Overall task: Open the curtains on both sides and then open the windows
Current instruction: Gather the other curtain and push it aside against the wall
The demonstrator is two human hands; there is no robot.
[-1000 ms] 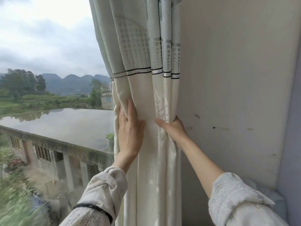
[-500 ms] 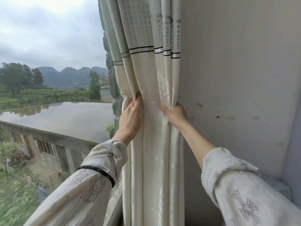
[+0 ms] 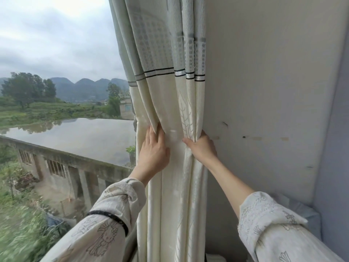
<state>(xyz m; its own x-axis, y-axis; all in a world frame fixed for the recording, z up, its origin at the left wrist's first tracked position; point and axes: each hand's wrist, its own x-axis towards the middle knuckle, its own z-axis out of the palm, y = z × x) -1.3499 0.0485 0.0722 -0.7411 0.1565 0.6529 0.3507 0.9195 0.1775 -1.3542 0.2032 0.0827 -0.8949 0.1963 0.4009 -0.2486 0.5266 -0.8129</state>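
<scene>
The curtain (image 3: 170, 110) hangs gathered in folds beside the white wall (image 3: 264, 91), at the right edge of the window (image 3: 66, 91); the left hand (image 3: 154, 154) lies flat on the cloth with straight fingers; the right hand (image 3: 202, 148) grasps the folds next to the wall.

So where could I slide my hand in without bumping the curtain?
To the right of the bunched curtain, the wall is bare beyond the right hand. Left of the left hand lies open view. Between the hands it's crowded with folds.
</scene>
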